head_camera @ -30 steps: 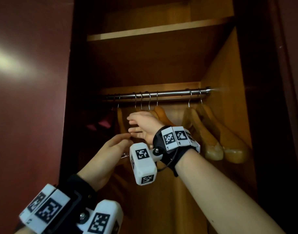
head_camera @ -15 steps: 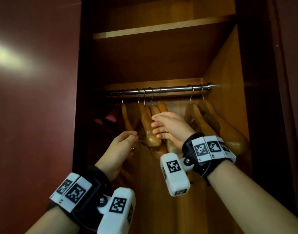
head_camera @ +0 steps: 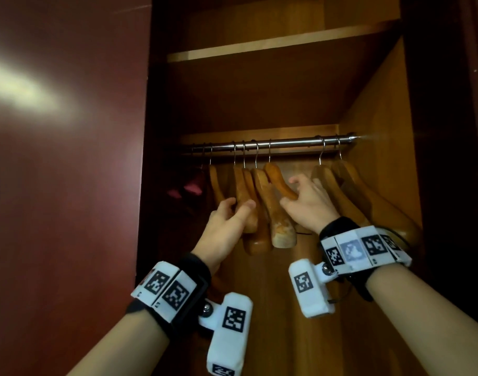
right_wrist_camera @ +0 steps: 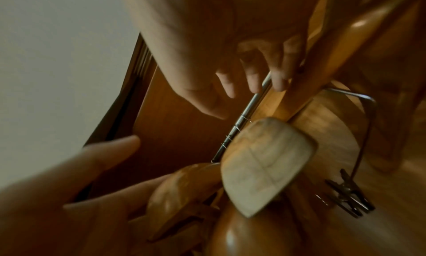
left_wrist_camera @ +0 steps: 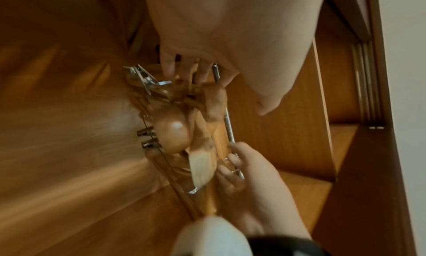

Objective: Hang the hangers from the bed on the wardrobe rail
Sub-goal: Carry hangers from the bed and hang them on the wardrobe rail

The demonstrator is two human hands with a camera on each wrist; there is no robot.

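A metal rail (head_camera: 286, 143) crosses the wardrobe and carries several wooden hangers. In the middle group, my left hand (head_camera: 239, 206) grips the lower arm of the left hanger (head_camera: 243, 185), thumb in front and fingers behind. My right hand (head_camera: 289, 194) is just right of that group, its loosely spread fingers touching the orange hanger (head_camera: 277, 180). In the right wrist view those fingertips (right_wrist_camera: 279, 81) rest on a wooden bar beside the rail (right_wrist_camera: 242, 117). Two more hangers (head_camera: 349, 191) hang at the right end. No bed is in view.
A wooden shelf (head_camera: 259, 48) lies above the rail. A dark red door (head_camera: 69, 185) stands on the left, and the wardrobe's side wall (head_camera: 381, 118) is close on the right. Something dark with a pink patch (head_camera: 189, 187) hangs at the far left. Metal clips (right_wrist_camera: 348, 194) hang under one hanger.
My left hand has risen and taken hold of a hanger's arm. My right hand has moved from the left of the middle group to its right side.
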